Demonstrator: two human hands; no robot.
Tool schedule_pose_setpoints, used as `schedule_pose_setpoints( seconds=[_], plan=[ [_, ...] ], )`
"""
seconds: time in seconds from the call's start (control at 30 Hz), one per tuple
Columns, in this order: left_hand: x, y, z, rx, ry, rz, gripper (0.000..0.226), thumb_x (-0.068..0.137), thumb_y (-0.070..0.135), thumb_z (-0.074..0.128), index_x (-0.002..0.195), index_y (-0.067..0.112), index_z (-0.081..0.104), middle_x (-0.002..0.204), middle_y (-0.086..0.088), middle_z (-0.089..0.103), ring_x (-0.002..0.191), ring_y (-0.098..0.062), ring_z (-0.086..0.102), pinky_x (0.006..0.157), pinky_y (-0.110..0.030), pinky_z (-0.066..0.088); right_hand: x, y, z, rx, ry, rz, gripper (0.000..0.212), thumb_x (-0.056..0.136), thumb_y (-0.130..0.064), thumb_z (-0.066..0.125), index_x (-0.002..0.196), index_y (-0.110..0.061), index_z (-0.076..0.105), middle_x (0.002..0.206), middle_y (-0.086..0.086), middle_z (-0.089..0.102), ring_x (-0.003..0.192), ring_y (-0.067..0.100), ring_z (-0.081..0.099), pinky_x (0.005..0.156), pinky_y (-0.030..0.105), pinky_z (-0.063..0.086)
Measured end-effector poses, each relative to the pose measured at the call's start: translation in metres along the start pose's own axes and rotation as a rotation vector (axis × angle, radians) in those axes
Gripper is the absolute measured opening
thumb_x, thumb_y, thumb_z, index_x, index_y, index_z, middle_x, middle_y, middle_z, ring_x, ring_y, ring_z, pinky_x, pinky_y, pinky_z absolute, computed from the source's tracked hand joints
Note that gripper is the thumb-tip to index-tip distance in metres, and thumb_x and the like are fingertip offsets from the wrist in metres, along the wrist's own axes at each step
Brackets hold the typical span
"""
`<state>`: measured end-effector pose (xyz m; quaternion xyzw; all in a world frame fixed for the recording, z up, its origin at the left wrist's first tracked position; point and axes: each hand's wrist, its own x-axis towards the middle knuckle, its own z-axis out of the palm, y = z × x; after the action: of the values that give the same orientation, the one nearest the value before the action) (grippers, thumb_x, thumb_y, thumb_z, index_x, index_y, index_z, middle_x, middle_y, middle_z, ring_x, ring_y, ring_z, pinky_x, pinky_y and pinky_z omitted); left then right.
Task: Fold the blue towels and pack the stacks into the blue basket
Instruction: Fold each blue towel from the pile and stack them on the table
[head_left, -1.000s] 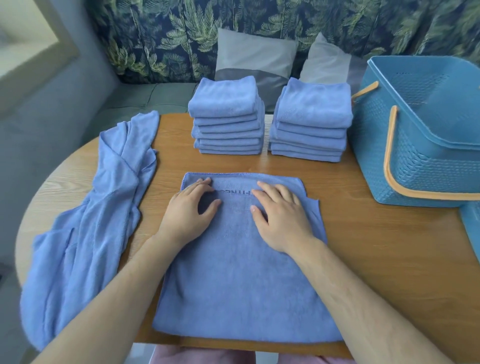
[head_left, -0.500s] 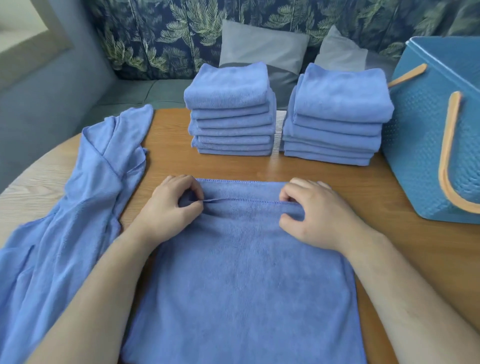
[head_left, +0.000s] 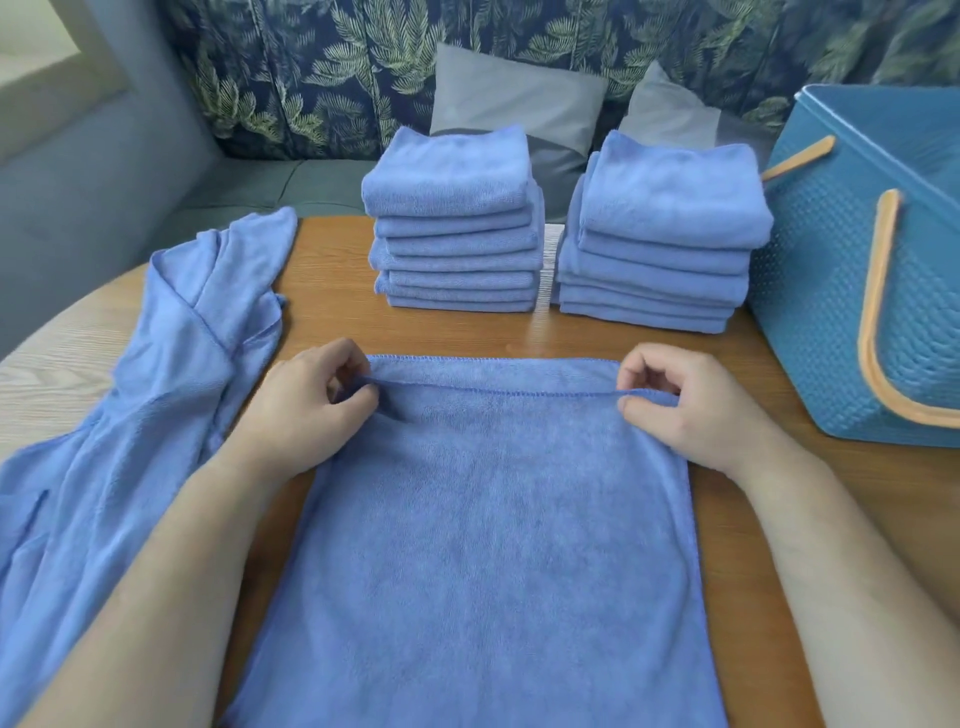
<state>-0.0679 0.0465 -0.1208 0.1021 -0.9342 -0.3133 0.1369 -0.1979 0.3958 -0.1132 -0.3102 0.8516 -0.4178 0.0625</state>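
A towel (head_left: 493, 545) lies flat on the table (head_left: 332, 312), nearest the person. Behind it stand two folded stacks side by side, the left stack (head_left: 457, 223) and the right stack (head_left: 665, 234). A loose towel (head_left: 156, 395) lies at the left, the basket (head_left: 852, 270) at the right.

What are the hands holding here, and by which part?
The left hand and right hand each pinch the towel by the far corners of its top layer.
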Motion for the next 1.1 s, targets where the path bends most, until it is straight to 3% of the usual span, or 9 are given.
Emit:
schedule_pose_setpoints(
  seconds=[0.13, 0.23, 0.37, 0.53, 0.63, 0.73, 0.83, 0.97, 1.1],
  plan=[
    [0.002, -0.002, 0.003, -0.051, 0.093, -0.068, 0.012, 0.079, 0.034, 0.055, 0.082, 0.023, 0.051, 0.068, 0.010, 0.058, 0.062, -0.014, 0.052, 0.062, -0.034, 0.043, 0.006, 0.012, 0.008, 0.063, 0.118, 0.052, 0.018, 0.086, -0.014, 0.076, 0.082, -0.028, 0.065, 0.082, -0.010, 0.068, 0.077, 0.006, 0.061, 0.076, 0.025, 0.046],
    [0.004, -0.002, 0.008, 0.000, 0.180, -0.109, 0.014, 0.088, 0.027, 0.063, 0.082, 0.024, 0.050, 0.071, 0.010, 0.061, 0.068, -0.006, 0.056, 0.060, -0.030, 0.043, 0.011, 0.018, 0.011, -0.029, 0.191, 0.116, 0.012, 0.086, -0.034, 0.078, 0.086, -0.034, 0.066, 0.083, -0.023, 0.068, 0.071, 0.000, 0.060, 0.067, 0.027, 0.043],
    [0.007, -0.003, 0.013, 0.055, 0.243, -0.149, 0.016, 0.089, 0.024, 0.064, 0.082, 0.023, 0.049, 0.071, 0.007, 0.060, 0.070, -0.003, 0.056, 0.058, -0.023, 0.039, 0.016, 0.016, 0.018, -0.075, 0.256, 0.173, 0.023, 0.081, -0.051, 0.078, 0.084, -0.034, 0.062, 0.076, -0.013, 0.069, 0.065, 0.010, 0.061, 0.064, 0.039, 0.051],
    [0.008, -0.004, 0.015, 0.055, 0.242, -0.109, 0.014, 0.090, 0.018, 0.066, 0.083, 0.018, 0.054, 0.075, 0.004, 0.062, 0.070, -0.015, 0.057, 0.065, -0.037, 0.045, 0.016, 0.006, 0.017, -0.016, 0.231, 0.204, 0.018, 0.073, -0.046, 0.065, 0.087, -0.036, 0.063, 0.080, -0.010, 0.072, 0.076, 0.017, 0.068, 0.076, 0.047, 0.057],
    [0.010, -0.005, 0.016, 0.083, 0.241, -0.082, 0.013, 0.090, 0.015, 0.067, 0.084, 0.016, 0.055, 0.079, 0.002, 0.061, 0.071, -0.018, 0.056, 0.065, -0.034, 0.041, 0.014, 0.008, 0.016, -0.064, 0.238, 0.213, 0.015, 0.075, -0.038, 0.060, 0.089, -0.040, 0.064, 0.072, -0.011, 0.070, 0.068, 0.012, 0.065, 0.069, 0.040, 0.055],
    [0.008, -0.006, 0.017, 0.088, 0.258, -0.102, 0.010, 0.091, 0.015, 0.065, 0.088, 0.016, 0.056, 0.096, 0.000, 0.055, 0.073, -0.018, 0.057, 0.072, -0.029, 0.038, 0.014, 0.012, 0.016, -0.180, 0.276, 0.194, 0.013, 0.088, -0.029, 0.067, 0.091, -0.041, 0.065, 0.060, -0.018, 0.059, 0.053, 0.007, 0.054, 0.053, 0.025, 0.036],
    [0.007, -0.006, 0.017, 0.094, 0.259, -0.136, 0.008, 0.091, 0.014, 0.063, 0.089, 0.016, 0.055, 0.097, -0.002, 0.053, 0.074, -0.018, 0.057, 0.073, -0.028, 0.036, 0.016, 0.010, 0.019, -0.175, 0.312, 0.185, 0.009, 0.088, -0.027, 0.073, 0.090, -0.036, 0.071, 0.091, -0.020, 0.062, 0.058, 0.006, 0.059, 0.058, 0.017, 0.036],
    [0.007, -0.003, 0.015, 0.115, 0.234, -0.122, 0.009, 0.088, 0.010, 0.065, 0.085, 0.014, 0.058, 0.081, 0.005, 0.055, 0.072, -0.012, 0.048, 0.064, -0.020, 0.028, 0.017, 0.006, 0.022, -0.278, 0.235, 0.163, 0.020, 0.091, -0.031, 0.071, 0.110, -0.031, 0.070, 0.109, -0.017, 0.058, 0.073, -0.001, 0.054, 0.074, 0.027, 0.044],
    [0.007, 0.002, 0.013, 0.146, 0.197, -0.099, 0.006, 0.088, 0.005, 0.064, 0.091, 0.010, 0.062, 0.090, -0.005, 0.061, 0.083, -0.022, 0.053, 0.075, -0.029, 0.039, 0.017, 0.001, 0.027, -0.412, 0.145, 0.181, 0.013, 0.099, -0.033, 0.058, 0.107, -0.026, 0.065, 0.114, -0.010, 0.053, 0.101, 0.020, 0.060, 0.085, 0.040, 0.051]
  ],
)
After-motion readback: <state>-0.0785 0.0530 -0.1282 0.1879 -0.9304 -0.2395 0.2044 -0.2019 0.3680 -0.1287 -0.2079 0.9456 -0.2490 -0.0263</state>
